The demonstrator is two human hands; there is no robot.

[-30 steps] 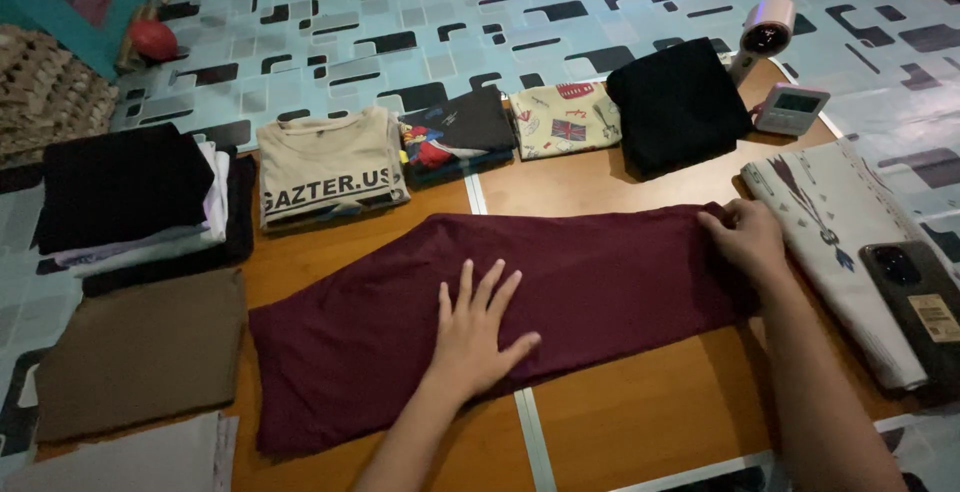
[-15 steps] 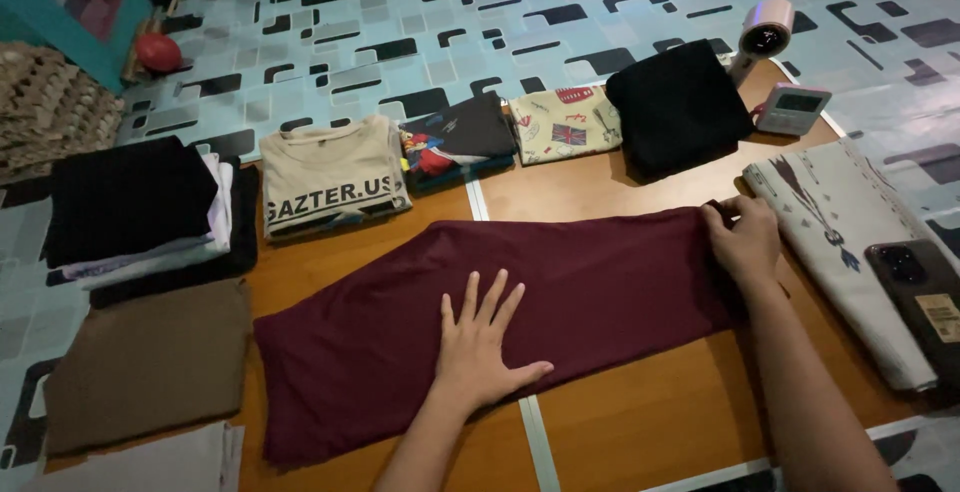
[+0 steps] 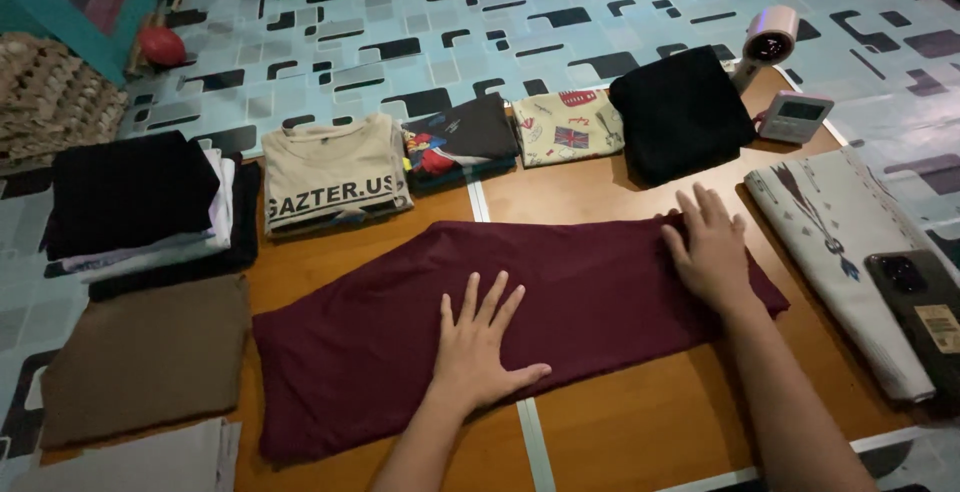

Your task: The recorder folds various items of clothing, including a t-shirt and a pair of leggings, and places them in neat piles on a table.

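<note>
Two hands: both are lying palm down on one maroon garment (image 3: 400,322), nothing being gripped.
Garment place: it is lying flat on the wooden table (image 3: 640,422), in front of a row of folded clothes.
Garment axis: its long axis is running left to right across the table, tilting slightly, the left end sitting nearer the person and the right end farther away.
Garment ends: the left end is spreading wide near the brown folded cloth (image 3: 140,357); the right end is narrowing toward the white patterned cloth (image 3: 830,242).
Left hand (image 3: 480,347): it is resting near the garment's middle, fingers spread apart and pointing away from the person, thumb sticking out to the right, forearm coming up from the lower edge.
Right hand (image 3: 710,247): it is pressing the right end, fingers straight, close together and pointing away, forearm slanting in from the lower right.
Behind: a beige printed shirt (image 3: 330,177) and a black folded garment (image 3: 680,112) are lying beyond the maroon one, apart from it.
Right edge: a phone (image 3: 915,302) is lying on the patterned cloth.
</note>
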